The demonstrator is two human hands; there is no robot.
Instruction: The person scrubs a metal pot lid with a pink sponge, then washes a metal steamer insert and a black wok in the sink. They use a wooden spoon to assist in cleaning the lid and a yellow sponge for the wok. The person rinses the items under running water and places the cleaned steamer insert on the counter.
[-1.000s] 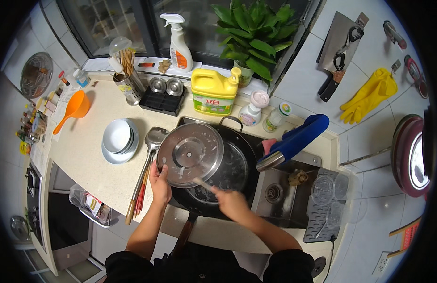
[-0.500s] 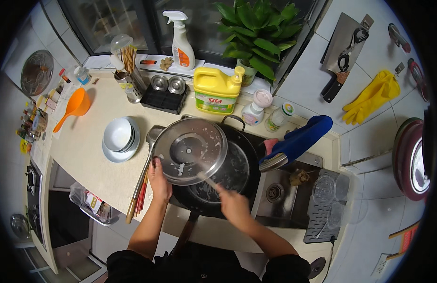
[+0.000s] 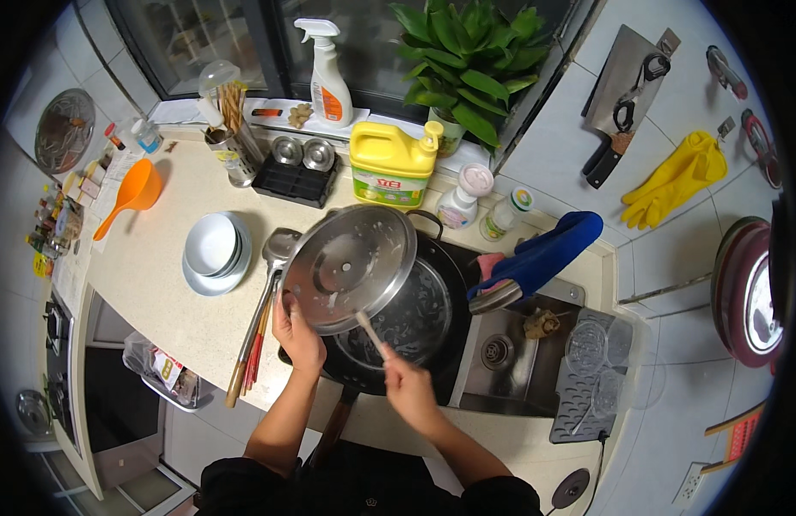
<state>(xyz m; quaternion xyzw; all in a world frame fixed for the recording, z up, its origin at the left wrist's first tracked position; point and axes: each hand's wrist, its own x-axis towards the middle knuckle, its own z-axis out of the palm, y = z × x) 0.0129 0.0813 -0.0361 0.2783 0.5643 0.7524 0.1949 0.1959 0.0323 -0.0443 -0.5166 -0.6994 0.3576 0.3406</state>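
My left hand grips the lower left rim of a round metal pan lid, held tilted above a large black wok. White suds or residue show on the lid. My right hand is closed around a short pale stick. The stick's far end meets the lid's lower edge; whether it has a head or bristles cannot be made out. Suds and wet streaks coat the inside of the wok, whose handle points toward me.
Left of the wok lie a metal spatula and red chopsticks. Stacked bowls stand farther left. A yellow detergent jug is behind the wok. To the right are the sink, a blue cloth and glasses on a grey mat.
The lid has tilted more steeply, its far edge rising. My right hand has moved slightly left with the stick, and my left hand has shifted a little right and down.
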